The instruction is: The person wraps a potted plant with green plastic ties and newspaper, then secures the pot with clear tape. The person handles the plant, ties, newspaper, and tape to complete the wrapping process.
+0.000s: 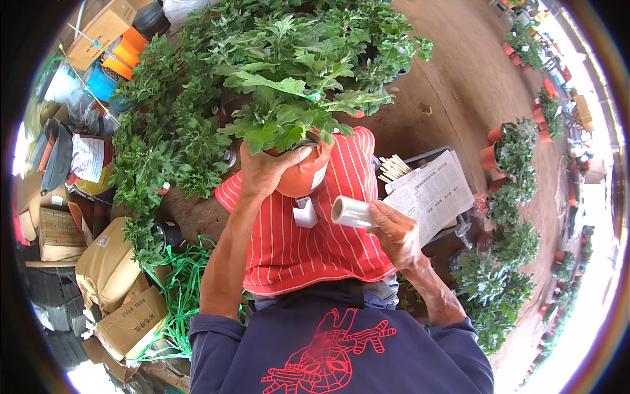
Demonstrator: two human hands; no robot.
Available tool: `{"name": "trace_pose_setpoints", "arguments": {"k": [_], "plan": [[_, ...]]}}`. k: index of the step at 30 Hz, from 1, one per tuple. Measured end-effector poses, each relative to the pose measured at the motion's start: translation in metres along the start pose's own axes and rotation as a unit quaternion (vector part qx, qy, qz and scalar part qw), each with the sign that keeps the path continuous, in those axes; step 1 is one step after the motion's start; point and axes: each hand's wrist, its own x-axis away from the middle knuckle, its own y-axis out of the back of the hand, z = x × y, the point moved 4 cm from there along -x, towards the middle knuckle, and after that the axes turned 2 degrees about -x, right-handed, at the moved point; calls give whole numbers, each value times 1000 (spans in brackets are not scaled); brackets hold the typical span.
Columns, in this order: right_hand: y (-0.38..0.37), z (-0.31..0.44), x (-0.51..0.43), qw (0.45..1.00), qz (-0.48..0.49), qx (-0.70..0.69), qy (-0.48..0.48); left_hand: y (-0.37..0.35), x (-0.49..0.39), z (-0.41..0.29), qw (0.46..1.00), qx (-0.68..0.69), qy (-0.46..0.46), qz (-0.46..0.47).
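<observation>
My left hand grips the rim of an orange plastic pot, with the thumb across its near side. A leafy green plant grows from the pot and hides most of the rim. The pot stands over a red striped apron on my lap, and a white label is on its side. In my right hand is a roll of clear plastic film, its cardboard core facing the pot. Between pot and roll, a small white object rests on the apron; I cannot tell what it is.
To the right, a dark tray bears newspaper sheets and wooden sticks. Many potted plants crowd the front and left. Green plastic ties lie beside cardboard boxes at the left. More plants line the right side.
</observation>
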Motion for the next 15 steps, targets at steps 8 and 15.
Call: {"name": "trace_pose_setpoints", "arguments": {"k": [8, 15], "plan": [[-8, -4, -4, 991, -99, 53, 71, 1, 1, 0, 1000, -13, 19, 18], [-2, 9, -26, 995, -57, 85, 3, 0, 1, -2, 1000, -1, 5, 0]]}}
